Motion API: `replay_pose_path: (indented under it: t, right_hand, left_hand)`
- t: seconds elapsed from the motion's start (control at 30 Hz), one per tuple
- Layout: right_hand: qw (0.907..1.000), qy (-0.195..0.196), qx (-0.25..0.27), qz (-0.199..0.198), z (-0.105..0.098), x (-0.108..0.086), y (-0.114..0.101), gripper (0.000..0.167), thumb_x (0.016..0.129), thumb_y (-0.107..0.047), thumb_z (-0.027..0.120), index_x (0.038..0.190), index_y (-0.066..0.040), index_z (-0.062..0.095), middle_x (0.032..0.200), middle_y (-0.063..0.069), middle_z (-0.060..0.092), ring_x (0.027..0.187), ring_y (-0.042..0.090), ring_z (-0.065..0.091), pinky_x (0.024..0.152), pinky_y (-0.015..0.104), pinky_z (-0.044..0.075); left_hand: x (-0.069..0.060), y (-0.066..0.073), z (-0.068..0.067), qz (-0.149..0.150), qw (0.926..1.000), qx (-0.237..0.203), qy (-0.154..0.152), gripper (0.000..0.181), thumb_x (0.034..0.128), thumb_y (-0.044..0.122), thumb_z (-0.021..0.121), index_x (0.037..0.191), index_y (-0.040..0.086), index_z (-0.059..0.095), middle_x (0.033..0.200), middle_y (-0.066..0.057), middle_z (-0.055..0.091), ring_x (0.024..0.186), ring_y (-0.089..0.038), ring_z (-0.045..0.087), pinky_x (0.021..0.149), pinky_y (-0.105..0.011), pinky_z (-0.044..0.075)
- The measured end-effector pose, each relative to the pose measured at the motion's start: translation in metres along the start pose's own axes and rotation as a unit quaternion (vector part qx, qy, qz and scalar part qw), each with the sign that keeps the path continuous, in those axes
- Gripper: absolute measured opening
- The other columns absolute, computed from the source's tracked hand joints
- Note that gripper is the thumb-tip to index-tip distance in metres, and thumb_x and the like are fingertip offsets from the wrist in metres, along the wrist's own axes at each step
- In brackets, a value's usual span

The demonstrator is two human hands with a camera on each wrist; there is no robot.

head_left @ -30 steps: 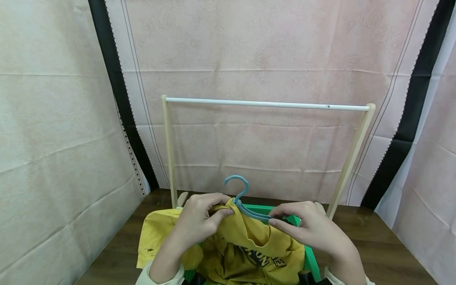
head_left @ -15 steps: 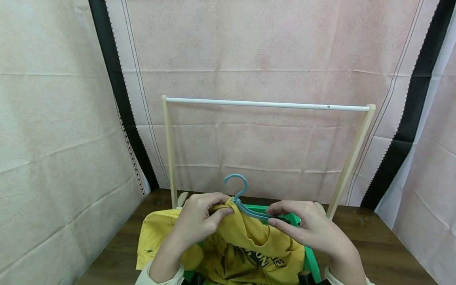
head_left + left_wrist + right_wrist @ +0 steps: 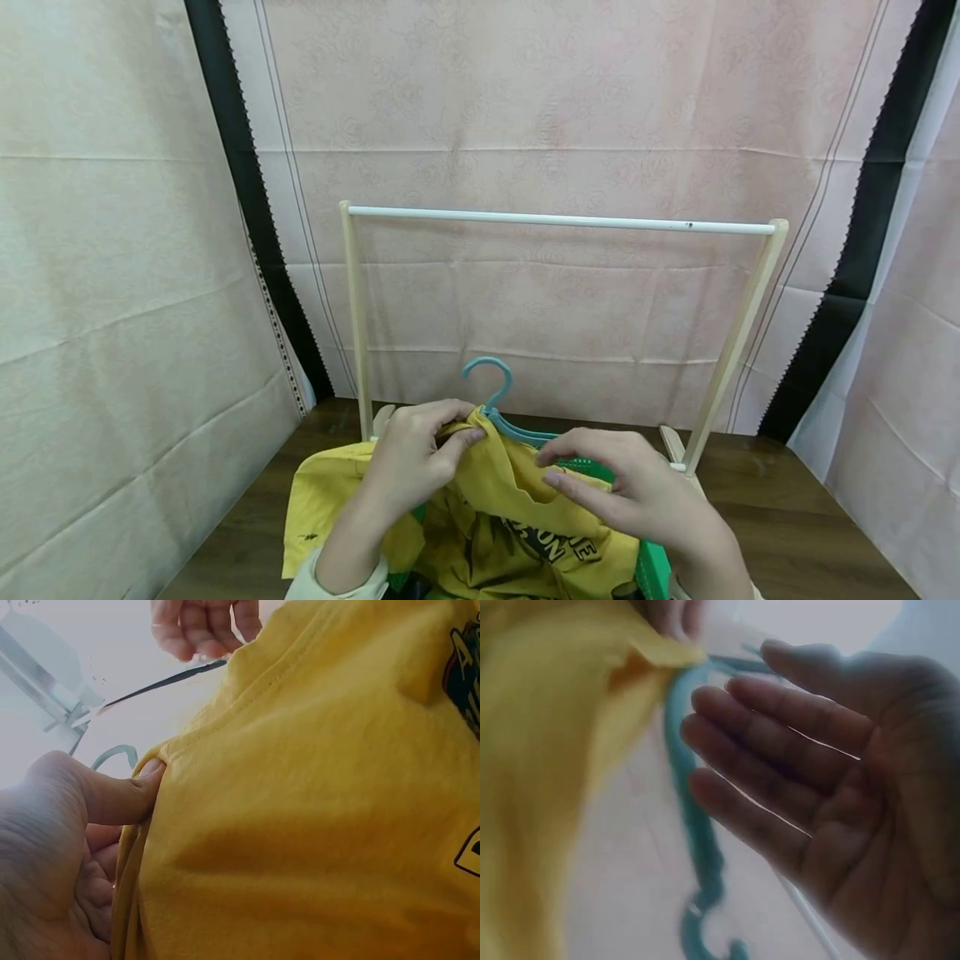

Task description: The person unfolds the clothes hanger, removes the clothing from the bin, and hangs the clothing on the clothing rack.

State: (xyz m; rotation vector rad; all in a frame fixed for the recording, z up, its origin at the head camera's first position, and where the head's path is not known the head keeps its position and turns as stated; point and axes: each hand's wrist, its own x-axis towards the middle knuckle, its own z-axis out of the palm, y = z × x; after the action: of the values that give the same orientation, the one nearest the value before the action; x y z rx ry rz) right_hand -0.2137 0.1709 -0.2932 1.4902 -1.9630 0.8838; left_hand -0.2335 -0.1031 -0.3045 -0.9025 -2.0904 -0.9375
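Note:
A yellow T-shirt (image 3: 487, 479) with dark lettering lies bunched in front of me. My left hand (image 3: 412, 454) pinches its neckline, thumb in front, as the left wrist view of the shirt (image 3: 300, 810) also shows. From behind the collar rises a blue-green clothes hanger (image 3: 504, 387), hook up, one arm showing along the neck opening; its other arm is hidden. My right hand (image 3: 626, 483) hovers by the right side of the neckline with its fingers extended, holding nothing. In the right wrist view the hanger (image 3: 692, 825) passes close beside those fingertips; contact I cannot tell.
Beneath the shirt is a green basket (image 3: 654, 571), mostly covered. Behind it stands a small clothes rack with a white rail (image 3: 562, 219) and cream posts (image 3: 352, 325) on a dark wooden table (image 3: 795, 517). Pale cloth walls (image 3: 150, 292) enclose the table.
My right hand has let go of the hanger's arm and shifted left toward the neckline. The hanger has risen slightly and moved left. My left hand keeps its pinch on the T-shirt.

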Motion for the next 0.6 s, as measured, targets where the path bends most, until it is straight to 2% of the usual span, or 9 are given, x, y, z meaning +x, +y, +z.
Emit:
replay_pose_path:
  t: [0.1,0.2,0.3,0.4,0.5,0.6]
  right_hand:
    - [0.9992,-0.032,0.022,0.005,0.011,0.006,0.000,0.029,0.092,-0.001,0.071,0.118,-0.013,0.068,0.109,-0.002,0.072,0.100,0.015,0.070,0.083,0.029,0.057]
    - [0.9957,-0.075,0.020,0.052,0.020,0.008,0.000,0.023,0.099,-0.012,0.067,0.121,-0.013,0.067,0.111,-0.004,0.071,0.099,0.011,0.069,0.082,0.031,0.058]
    - [0.9875,-0.112,0.000,0.111,0.023,0.007,0.001,0.024,0.102,-0.025,0.063,0.123,-0.014,0.067,0.113,-0.008,0.070,0.099,0.007,0.067,0.083,0.030,0.057]
    - [0.9805,-0.134,-0.011,0.144,0.024,0.004,0.003,0.026,0.103,-0.031,0.061,0.122,-0.015,0.066,0.111,-0.010,0.070,0.096,0.004,0.066,0.081,0.027,0.057]
    - [0.9792,-0.140,-0.004,0.147,0.022,0.002,0.005,0.020,0.102,-0.030,0.062,0.116,-0.017,0.066,0.098,-0.013,0.069,0.081,-0.001,0.063,0.073,0.024,0.056]
    - [0.9805,-0.139,0.010,0.139,0.020,0.001,0.007,0.008,0.101,-0.028,0.064,0.103,-0.020,0.066,0.083,-0.017,0.063,0.064,-0.005,0.049,0.060,0.019,0.050]
  left_hand:
    - [0.000,0.000,-0.001,-0.002,1.0000,-0.005,0.003,0.007,0.0910,0.017,0.077,0.095,0.022,0.076,0.087,0.018,0.069,0.056,0.002,0.047,0.049,-0.019,0.042]
    - [-0.001,0.000,-0.003,0.003,0.9999,-0.009,0.009,0.007,0.0906,0.016,0.077,0.095,0.021,0.076,0.086,0.017,0.070,0.054,0.003,0.045,0.047,-0.019,0.041]
    - [0.000,0.000,-0.005,0.007,0.9998,-0.004,0.018,0.007,0.0896,0.016,0.078,0.094,0.021,0.077,0.085,0.018,0.070,0.051,0.004,0.041,0.045,-0.018,0.038]
    - [0.000,0.000,-0.008,0.000,0.9997,-0.004,0.023,0.007,0.0896,0.017,0.078,0.095,0.022,0.077,0.085,0.018,0.070,0.052,0.003,0.044,0.046,-0.019,0.040]
    - [0.000,0.000,-0.011,-0.015,0.9995,-0.010,0.025,0.008,0.0896,0.017,0.078,0.096,0.022,0.076,0.086,0.018,0.070,0.057,0.001,0.050,0.049,-0.021,0.044]
    - [-0.001,-0.003,-0.015,-0.026,0.9991,-0.018,0.026,0.011,0.0895,0.015,0.078,0.096,0.024,0.076,0.086,0.019,0.070,0.060,-0.001,0.053,0.051,-0.023,0.047]
